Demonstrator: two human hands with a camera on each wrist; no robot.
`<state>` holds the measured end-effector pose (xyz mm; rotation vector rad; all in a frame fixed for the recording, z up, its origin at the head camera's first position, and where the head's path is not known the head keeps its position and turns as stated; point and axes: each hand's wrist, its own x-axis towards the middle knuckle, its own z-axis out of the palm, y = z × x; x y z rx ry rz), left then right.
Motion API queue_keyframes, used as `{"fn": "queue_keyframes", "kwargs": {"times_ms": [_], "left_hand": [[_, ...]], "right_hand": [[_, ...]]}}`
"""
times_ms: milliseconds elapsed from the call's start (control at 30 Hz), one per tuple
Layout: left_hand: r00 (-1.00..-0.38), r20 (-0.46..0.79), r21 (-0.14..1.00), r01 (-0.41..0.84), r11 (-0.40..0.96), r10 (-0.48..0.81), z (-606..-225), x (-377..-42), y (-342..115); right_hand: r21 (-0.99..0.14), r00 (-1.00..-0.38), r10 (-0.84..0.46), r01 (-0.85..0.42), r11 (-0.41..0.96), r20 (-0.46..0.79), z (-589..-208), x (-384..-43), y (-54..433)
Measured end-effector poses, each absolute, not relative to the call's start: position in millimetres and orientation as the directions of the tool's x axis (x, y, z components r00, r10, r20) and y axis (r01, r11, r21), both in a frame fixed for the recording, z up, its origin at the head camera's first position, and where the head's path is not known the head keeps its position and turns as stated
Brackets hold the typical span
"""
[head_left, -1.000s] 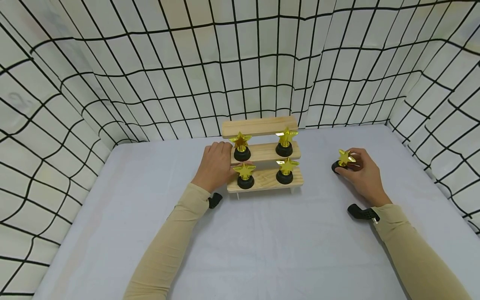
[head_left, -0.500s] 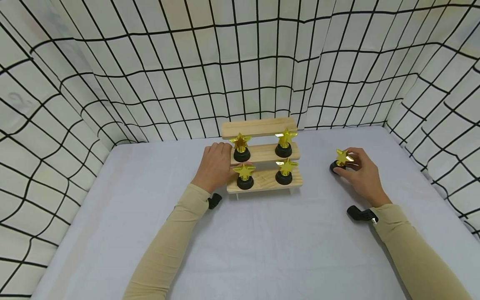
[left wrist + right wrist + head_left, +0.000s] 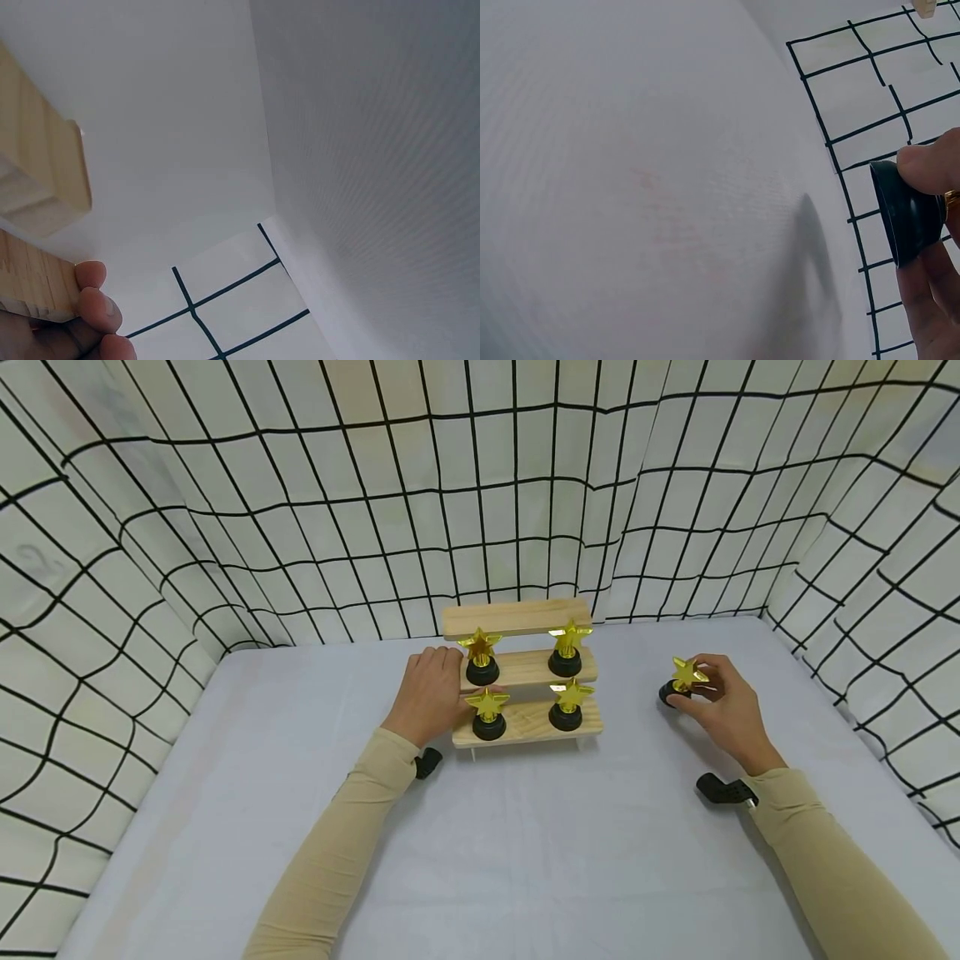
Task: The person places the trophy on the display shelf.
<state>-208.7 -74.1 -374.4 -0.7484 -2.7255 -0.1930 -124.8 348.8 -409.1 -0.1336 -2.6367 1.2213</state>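
A small wooden three-step display shelf [image 3: 517, 618] stands at the back centre in the head view. My left hand [image 3: 427, 693] grips the left end of its middle board, and in the left wrist view its fingers [image 3: 97, 307] curl around the wood. Gold star trophies on black round bases stand upright on the shelf: two on the middle step, including one trophy [image 3: 482, 660] at the left, and two on the bottom step, including another trophy [image 3: 489, 714]. Off to the right, my right hand [image 3: 723, 710] pinches a matching trophy [image 3: 686, 675] by its black base [image 3: 906, 214], which is lifted above the cloth.
White cloth [image 3: 525, 852] covers the table. Black grid netting [image 3: 517, 485] over white sheeting rises behind it and along both sides. A black wrist device [image 3: 726, 788] sits at the right cuff, another device [image 3: 428, 763] at the left. The shelf's top board holds no trophy.
The head view drifts slightly. Both hands keep their holds, and the trophies on the shelf stay where they are.
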Motion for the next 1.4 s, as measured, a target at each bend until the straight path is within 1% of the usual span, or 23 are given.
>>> {"fn": "queue_keyframes", "kwargs": {"times_ms": [300, 567, 933, 1100, 1400], "left_hand": [[-0.82, 0.325, 0.05, 0.513, 0.857, 0.472, -376, -208, -76], [-0.823, 0.319, 0.053, 0.511, 0.858, 0.471, -375, -207, -78], [-0.824, 0.315, 0.052, 0.511, 0.858, 0.471, -376, -207, -79], [-0.82, 0.315, 0.036, 0.514, 0.857, 0.478, -375, -207, -78], [-0.797, 0.354, -0.034, 0.512, 0.858, 0.489, -373, -207, -76]], "right_hand": [[-0.746, -0.969, 0.157, -0.04, 0.665, 0.192, -405, -124, 347], [-0.733, -0.961, 0.107, -0.119, 0.669, 0.254, -399, -122, 344], [-0.73, -0.96, 0.052, -0.174, 0.661, 0.276, -389, -120, 338], [-0.738, -0.958, 0.052, -0.182, 0.65, 0.282, -381, -121, 335], [-0.734, -0.955, 0.057, -0.185, 0.653, 0.291, -366, -122, 334]]}}
